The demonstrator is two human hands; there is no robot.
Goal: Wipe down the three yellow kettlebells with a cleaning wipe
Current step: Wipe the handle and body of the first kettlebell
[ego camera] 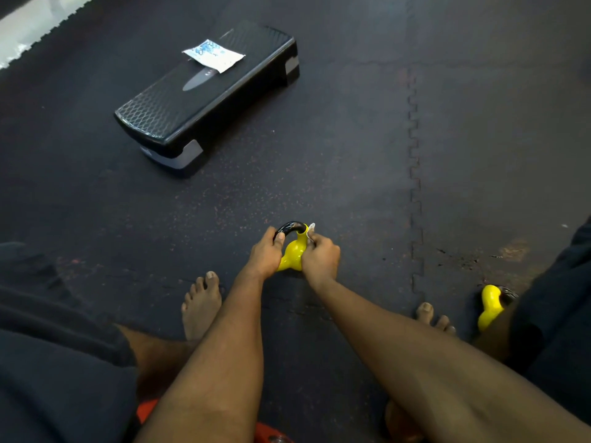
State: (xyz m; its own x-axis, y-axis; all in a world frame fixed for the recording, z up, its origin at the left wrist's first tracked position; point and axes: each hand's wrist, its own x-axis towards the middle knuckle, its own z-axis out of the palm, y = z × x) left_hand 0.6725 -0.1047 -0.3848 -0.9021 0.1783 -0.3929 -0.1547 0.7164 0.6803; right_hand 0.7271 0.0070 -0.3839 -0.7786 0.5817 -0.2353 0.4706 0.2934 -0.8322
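Lower centre, our left hand (266, 252) clasps the glossy yellow kettlebell (294, 251) steady by its handle; our right hand (320, 255) pinches a white cleaning wipe (311, 230) against it.

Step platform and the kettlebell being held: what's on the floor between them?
Nothing: in the head view, only bare speckled rubber floor stretches between the step platform and the kettlebell.

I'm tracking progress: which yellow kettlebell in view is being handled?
The centre kettlebell: left hand grips its black handle, right hand holds a wipe against it. The other kettlebell sits untouched beside the right foot.
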